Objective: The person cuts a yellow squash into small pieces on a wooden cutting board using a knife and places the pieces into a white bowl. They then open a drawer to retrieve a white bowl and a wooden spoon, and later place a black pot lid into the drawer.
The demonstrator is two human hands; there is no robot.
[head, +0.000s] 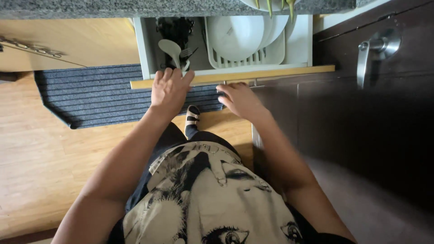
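A kitchen drawer (235, 76) with a pale wooden front stands pulled out below a grey stone countertop (113, 8). My left hand (170, 89) rests on its front edge, fingers spread, just below a white ladle (171, 49) and a fork in a black cutlery holder (174, 29). My right hand (239, 99) sits under the drawer front near its metal handle; what its fingers grip is hidden. White plates (242, 34) stand in a white rack (271, 55) inside the drawer.
A dark blue ribbed mat (95, 92) lies on the wooden floor (40, 153). A dark door (375, 113) with a metal lever handle (373, 49) stands at the right. My sandalled foot (193, 118) is on the mat's edge.
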